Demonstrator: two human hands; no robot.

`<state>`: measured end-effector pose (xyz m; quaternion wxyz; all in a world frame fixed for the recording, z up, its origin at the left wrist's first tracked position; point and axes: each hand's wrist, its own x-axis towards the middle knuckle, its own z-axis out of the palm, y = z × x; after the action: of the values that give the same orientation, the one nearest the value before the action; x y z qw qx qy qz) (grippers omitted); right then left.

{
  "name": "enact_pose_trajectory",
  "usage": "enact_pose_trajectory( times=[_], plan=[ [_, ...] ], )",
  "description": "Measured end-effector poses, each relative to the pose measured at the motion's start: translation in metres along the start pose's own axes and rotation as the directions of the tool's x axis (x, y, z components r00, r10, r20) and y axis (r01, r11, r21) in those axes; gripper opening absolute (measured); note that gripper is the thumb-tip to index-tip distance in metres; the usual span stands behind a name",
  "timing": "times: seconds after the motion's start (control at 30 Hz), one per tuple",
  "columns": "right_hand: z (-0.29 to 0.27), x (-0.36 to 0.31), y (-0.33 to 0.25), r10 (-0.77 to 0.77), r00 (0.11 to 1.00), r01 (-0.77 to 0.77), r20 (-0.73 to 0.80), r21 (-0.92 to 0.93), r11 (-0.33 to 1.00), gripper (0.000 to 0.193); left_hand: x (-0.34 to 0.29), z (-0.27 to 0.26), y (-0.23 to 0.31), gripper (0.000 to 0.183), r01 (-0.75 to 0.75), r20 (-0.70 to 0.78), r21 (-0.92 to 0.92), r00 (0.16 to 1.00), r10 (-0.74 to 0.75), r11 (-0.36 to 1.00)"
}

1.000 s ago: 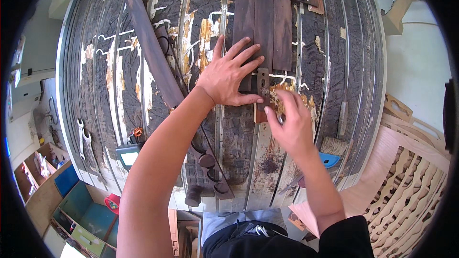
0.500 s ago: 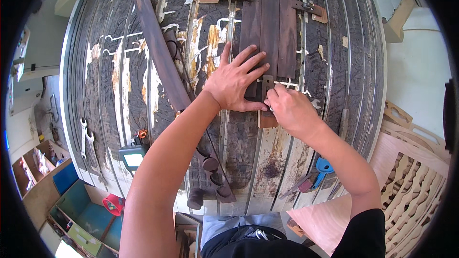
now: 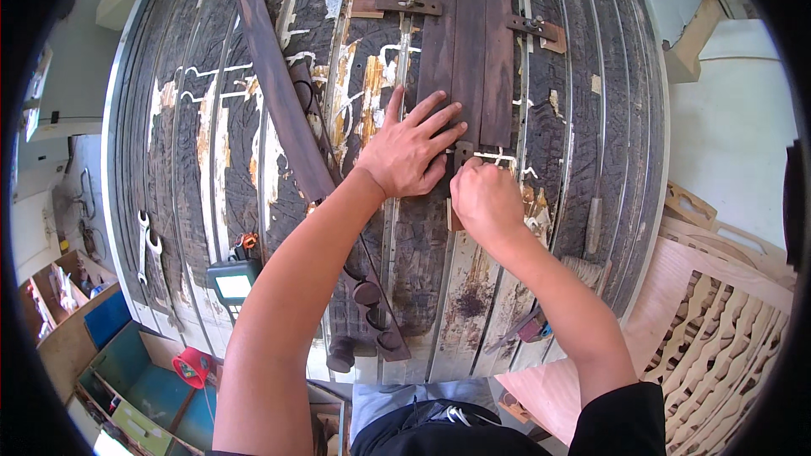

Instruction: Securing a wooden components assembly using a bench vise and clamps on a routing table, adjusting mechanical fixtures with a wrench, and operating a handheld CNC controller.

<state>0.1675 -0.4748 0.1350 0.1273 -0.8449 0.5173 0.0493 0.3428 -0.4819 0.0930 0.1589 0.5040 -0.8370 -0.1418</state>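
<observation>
Several long dark wood strips [image 3: 469,42] lie side by side on the worn metal-ribbed bench. My left hand [image 3: 405,148] lies over the left edge of the strips, its fingers spread apart. At the strips' near end, my right hand [image 3: 490,201] is closed in a fist against a small dark metal clamp plate [image 3: 462,154]. Whatever its fingers grip is hidden under them. A reddish wood block [image 3: 454,215] shows partly below the fist. Farther up, a clamp plate [image 3: 409,4] bears on the left side of the strips and another clamp plate [image 3: 532,26] on the right.
A loose dark board [image 3: 283,84] lies slanted at left. Two wrenches [image 3: 150,255] and a screen device [image 3: 234,280] are near the left edge. Dark wooden pieces with round knobs [image 3: 367,294] lie near the front. A handled tool [image 3: 594,226] is at right, beside cut wooden panels [image 3: 710,329].
My right fist has turned and closed over the near clamp, covering more of it. My left thumb has drawn back from the clamp. The whole view has shifted slightly.
</observation>
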Motion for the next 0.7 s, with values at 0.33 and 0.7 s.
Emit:
enact_pose_trajectory(
  times=[0.33,0.7],
  plan=[
    [-0.019,-0.002,-0.019,0.388,0.914,-0.403,0.117,0.168,0.9,0.027,0.001,0.002,0.002,0.054,-0.007,-0.027,0.027,1.0,0.007,1.0],
    [-0.063,-0.049,0.094,0.067,0.916,0.014,-0.396,0.197,0.98,0.032,0.003,0.0,0.002,0.053,-0.019,-0.041,0.006,0.999,0.019,1.0]
  ],
)
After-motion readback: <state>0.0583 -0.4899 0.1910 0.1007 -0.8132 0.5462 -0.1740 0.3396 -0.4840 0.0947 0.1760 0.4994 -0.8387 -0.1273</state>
